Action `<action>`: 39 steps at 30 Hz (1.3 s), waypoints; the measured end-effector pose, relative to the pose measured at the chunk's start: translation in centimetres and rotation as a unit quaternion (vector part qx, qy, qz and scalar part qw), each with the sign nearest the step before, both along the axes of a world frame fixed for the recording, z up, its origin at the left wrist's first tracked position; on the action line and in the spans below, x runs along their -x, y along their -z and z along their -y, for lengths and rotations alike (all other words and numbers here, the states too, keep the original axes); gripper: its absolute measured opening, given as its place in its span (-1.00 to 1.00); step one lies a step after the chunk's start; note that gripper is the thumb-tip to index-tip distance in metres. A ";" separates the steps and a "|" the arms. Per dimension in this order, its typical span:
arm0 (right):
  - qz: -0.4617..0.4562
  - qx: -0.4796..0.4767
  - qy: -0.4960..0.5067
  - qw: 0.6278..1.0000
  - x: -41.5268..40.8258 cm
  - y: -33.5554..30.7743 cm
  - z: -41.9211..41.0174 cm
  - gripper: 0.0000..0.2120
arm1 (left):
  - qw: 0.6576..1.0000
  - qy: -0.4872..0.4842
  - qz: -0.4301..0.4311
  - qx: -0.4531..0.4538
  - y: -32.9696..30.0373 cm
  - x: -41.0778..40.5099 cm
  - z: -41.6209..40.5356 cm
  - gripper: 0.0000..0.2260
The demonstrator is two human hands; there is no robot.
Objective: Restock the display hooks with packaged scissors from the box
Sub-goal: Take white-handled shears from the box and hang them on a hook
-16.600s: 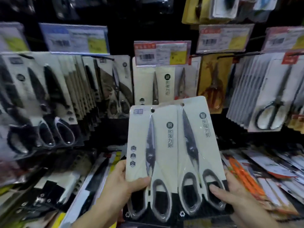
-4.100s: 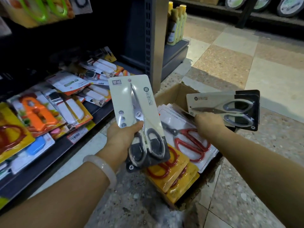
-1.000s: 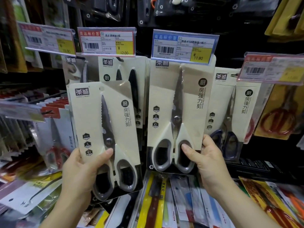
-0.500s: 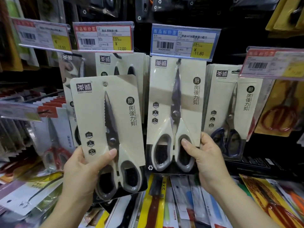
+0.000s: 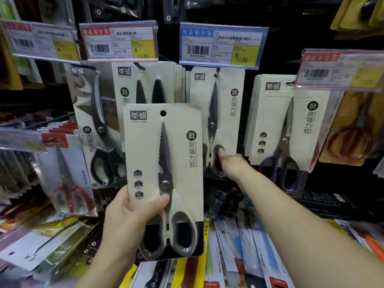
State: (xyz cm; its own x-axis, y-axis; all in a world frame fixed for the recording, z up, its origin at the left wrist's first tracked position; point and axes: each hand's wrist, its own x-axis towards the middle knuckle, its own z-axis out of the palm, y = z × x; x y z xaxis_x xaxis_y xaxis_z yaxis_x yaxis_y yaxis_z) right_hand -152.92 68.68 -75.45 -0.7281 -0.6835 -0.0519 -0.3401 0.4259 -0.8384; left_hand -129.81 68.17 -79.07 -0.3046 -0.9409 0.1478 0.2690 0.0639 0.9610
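My left hand point(image 5: 128, 223) grips a cream card pack of grey-handled kitchen scissors point(image 5: 182, 163) by its lower left, upright and close to the camera. Its hang hole is free. My right hand point(image 5: 232, 165) reaches to the display with its thumb on the lower part of a matching pack point(image 5: 226, 113). That pack hangs on the hook point(image 5: 217, 74) under the blue price tag point(image 5: 222, 45). The fingers behind the card are hidden. The box is out of view.
A black-handled scissors pack point(image 5: 97, 129) and a stack under the red 12.00 tag point(image 5: 119, 43) hang to the left. Blue-handled packs point(image 5: 286, 129) hang to the right. Packaged knives and tools lie on the shelf below point(image 5: 228, 256).
My right arm has stretched forward, pushing its pack back along the hook. My left hand has carried its pack right, toward the middle and nearer the camera.
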 end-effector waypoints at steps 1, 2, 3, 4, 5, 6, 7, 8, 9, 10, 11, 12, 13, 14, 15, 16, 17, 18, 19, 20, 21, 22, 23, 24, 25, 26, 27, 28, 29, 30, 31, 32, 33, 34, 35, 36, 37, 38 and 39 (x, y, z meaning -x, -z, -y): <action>-0.014 -0.028 0.000 1.000 -0.1 0.5 0.0 -0.43 | 1.000 0.008 0.001 0.001 0.0 0.1 -0.1 -0.72; -0.018 -0.055 -0.006 0.998 -0.5 1.1 -0.2 -0.38 | 1.000 0.014 0.003 0.000 0.0 0.2 -0.2 -0.71; -0.012 -0.082 -0.008 0.996 -1.2 1.5 -0.6 -0.30 | 1.000 0.019 0.005 0.001 0.0 0.4 -0.3 -0.68; 0.011 -0.061 -0.008 0.998 -1.8 1.9 -1.4 -0.27 | 1.000 0.024 0.007 0.003 0.1 0.6 -0.3 -0.65; 0.038 -0.002 -0.021 0.999 -2.5 2.1 -2.2 -0.29 | 1.000 0.027 0.007 0.004 0.2 0.8 -0.3 -0.61; 0.083 0.084 -0.052 0.992 -3.1 2.2 -3.1 -0.35 | 1.000 0.026 0.006 0.001 0.3 1.1 -0.3 -0.61; 0.145 0.166 -0.094 0.971 -4.0 1.9 -4.3 -0.42 | 1.000 0.023 0.005 0.000 0.5 1.4 -0.3 -0.64; 0.190 0.230 -0.132 0.945 -4.7 1.7 -5.6 -0.48 | 1.000 0.021 0.005 0.000 0.7 1.8 -0.4 -0.67; 0.196 0.267 -0.165 0.929 -5.3 1.4 -6.8 -0.51 | 1.000 0.017 0.007 0.004 0.7 2.3 -0.5 -0.67; 0.173 0.283 -0.189 0.924 -5.8 1.3 -7.8 -0.53 | 1.000 0.012 0.011 0.011 0.7 2.8 -0.8 -0.63; 0.142 0.289 -0.199 0.926 -6.2 1.4 -8.5 -0.56 | 1.000 0.003 0.015 0.021 0.6 3.3 -1.1 -0.58; 0.106 0.291 -0.191 0.932 -6.4 1.5 -8.9 -0.59 | 0.999 -0.008 0.018 0.033 0.3 3.8 -1.3 -0.53; 0.072 0.295 -0.176 0.936 -6.3 1.5 -9.1 -0.61 | 0.999 -0.018 0.014 0.044 0.0 4.2 -1.6 -0.50; 0.047 0.307 -0.159 0.937 -6.1 1.4 -9.2 -0.62 | 0.998 -0.026 0.006 0.056 -0.4 4.7 -1.8 -0.49; 0.029 0.323 -0.146 0.935 -5.7 1.1 -9.2 -0.61 | 0.997 -0.031 -0.001 0.073 -0.9 5.1 -2.0 -0.50; 0.017 0.342 -0.140 0.929 -5.4 0.6 -9.2 -0.61 | 0.995 -0.037 -0.005 0.092 -1.4 5.5 -2.2 -0.51; 0.003 0.363 -0.140 0.921 -5.1 0.0 -9.2 -0.61 | 0.993 -0.040 -0.008 0.111 -2.0 5.9 -2.4 -0.51; -0.010 0.381 -0.141 0.914 -4.9 -0.6 -9.2 -0.61 | 0.991 -0.042 -0.014 0.130 -2.6 6.2 -2.4 -0.50; -0.018 0.394 -0.142 0.908 -4.7 -1.2 -9.1 -0.62 | 0.988 -0.040 -0.022 0.147 -3.3 6.4 -2.4 -0.50; -0.023 0.404 -0.144 0.903 -4.6 -1.9 -9.0 -0.62 | 0.986 -0.036 -0.029 0.161 -3.9 6.6 -2.4 -0.50; -0.028 0.408 -0.144 0.901 -4.5 -2.4 -8.9 -0.63 | 0.984 -0.029 -0.030 0.174 -4.5 6.7 -2.2 -0.51; -0.029 0.411 -0.144 0.900 -4.3 -2.7 -8.7 -0.64 | 0.982 -0.020 -0.027 0.188 -4.9 6.8 -1.9 -0.52; -0.025 0.414 -0.146 0.898 -4.2 -2.9 -8.5 -0.65 | 0.980 -0.012 -0.022 0.200 -5.1 6.9 -1.6 -0.54; -0.020 0.413 -0.149 0.898 -4.1 -2.9 -8.3 -0.65 | 0.978 -0.008 -0.017 0.207 -5.1 6.9 -1.4 -0.54; -0.014 0.407 -0.150 0.901 -4.0 -2.7 -8.1 -0.66 | 0.978 -0.006 -0.015 0.207 -4.9 6.9 -1.2 -0.53; -0.006 0.400 -0.150 0.904 -4.1 -2.3 -7.9 -0.65 | 0.979 -0.002 -0.019 0.202 -4.7 6.8 -1.2 -0.52; 0.000 0.393 -0.148 0.908 -4.1 -2.0 -7.8 -0.64 | 0.981 0.003 -0.022 0.193 -4.5 6.8 -1.3 -0.51; 0.003 0.390 -0.147 0.909 -4.2 -1.7 -7.7 -0.64 | 0.983 0.006 -0.025 0.181 -4.4 6.8 -1.4 -0.50; 0.000 0.392 -0.144 0.909 -4.2 -1.6 -7.6 -0.63 | 0.985 0.006 -0.022 0.170 -4.3 6.9 -1.3 -0.49; -0.007 0.394 -0.139 0.909 -4.1 -1.7 -7.4 -0.63 | 0.986 0.002 -0.015 0.163 -4.2 7.2 -0.9 -0.46; -0.017 0.392 -0.130 0.911 -4.0 -1.8 -7.1 -0.64 | 0.987 -0.001 0.000 0.159 -4.2 7.5 -0.3 -0.42; -0.027 0.383 -0.118 0.916 -3.7 -1.9 -6.6 -0.64 | 0.987 -0.005 0.021 0.157 -4.2 8.0 0.2 -0.36; -0.036 0.367 -0.106 0.923 -3.4 -2.0 -6.0 -0.63 | 0.986 -0.011 0.048 0.159 -4.3 8.5 0.7 -0.31; -0.056 0.340 -0.087 0.935 -3.0 -2.1 -5.3 -0.62 | 0.982 -0.018 0.083 0.166 -4.5 9.1 1.3 -0.28; -0.085 0.305 -0.065 0.946 -2.5 -2.2 -4.6 -0.57 | 0.975 -0.029 0.133 0.174 -4.8 9.7 1.5 -0.27; -0.113 0.259 -0.048 0.958 -2.1 -2.2 -4.0 -0.51 | 0.965 -0.044 0.187 0.180 -4.9 10.4 1.7 -0.26; -0.130 0.208 -0.037 0.969 -1.8 -2.1 -3.4 -0.46 | 0.951 -0.058 0.236 0.188 -4.9 10.9 1.6 -0.26; -0.133 0.154 -0.033 0.979 -1.8 -2.1 -3.2 -0.41 | 0.937 -0.073 0.278 0.199 -4.7 11.2 1.2 -0.25; -0.133 0.104 -0.036 0.985 -2.0 -1.8 -3.3 -0.37 | 0.923 -0.082 0.313 0.208 -4.3 11.3 0.6 -0.24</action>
State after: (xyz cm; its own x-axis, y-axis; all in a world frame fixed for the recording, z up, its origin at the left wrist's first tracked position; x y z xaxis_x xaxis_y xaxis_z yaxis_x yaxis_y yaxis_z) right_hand -150.89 71.94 -73.64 -0.6467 -0.7090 0.2812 -0.5822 0.2207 -0.7825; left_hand -141.07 67.60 -74.77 -0.3109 -0.8836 0.3500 -0.3775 0.4528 0.8078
